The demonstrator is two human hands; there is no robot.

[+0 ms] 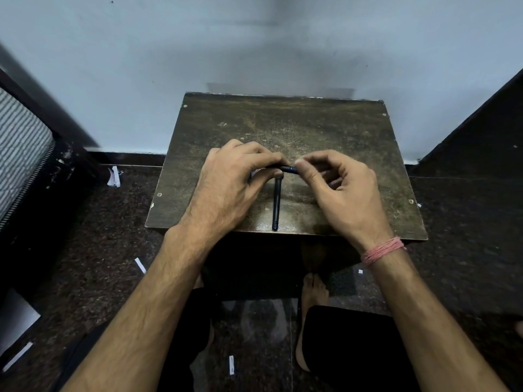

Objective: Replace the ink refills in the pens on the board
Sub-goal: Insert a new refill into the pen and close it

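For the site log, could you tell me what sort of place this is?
Probably a room in a home, with the person seated on the floor: a low wooden board stands against a plain wall on dark speckled stone flooring, bare feet beneath.

left hand (226,182) + right hand (342,190): pinch dark pen (287,168) | second pen (276,205): lies on board (325,125)

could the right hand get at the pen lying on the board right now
Probably not at once. The right hand is busy: with the left hand it pinches the other pen. The lying pen rests uncovered on the board between both hands, so the way is free once it lets go.
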